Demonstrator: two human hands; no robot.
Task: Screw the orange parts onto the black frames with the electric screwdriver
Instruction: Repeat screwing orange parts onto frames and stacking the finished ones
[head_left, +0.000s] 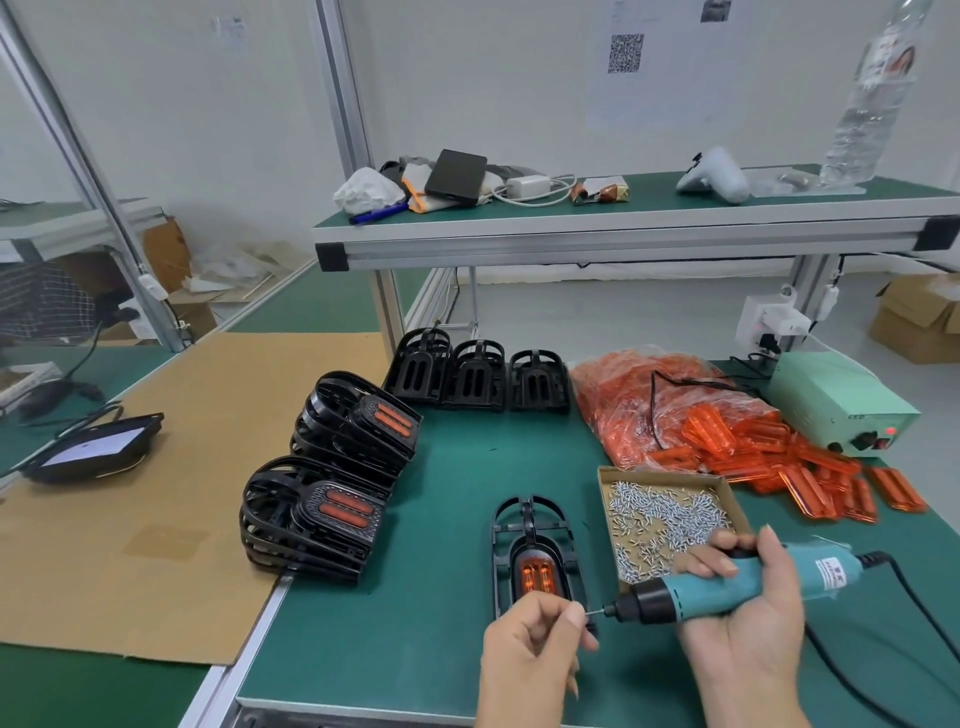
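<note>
Head view: left hand (535, 644) pinches screw (592, 612) at screwdriver (727, 584).

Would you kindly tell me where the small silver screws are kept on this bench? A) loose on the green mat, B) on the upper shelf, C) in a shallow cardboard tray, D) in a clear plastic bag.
C: the small silver screws lie heaped in the shallow cardboard tray, just behind the right hand.

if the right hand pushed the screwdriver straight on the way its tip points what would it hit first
Most likely the left hand: the electric screwdriver in the right hand points left at a small screw pinched there.
</note>
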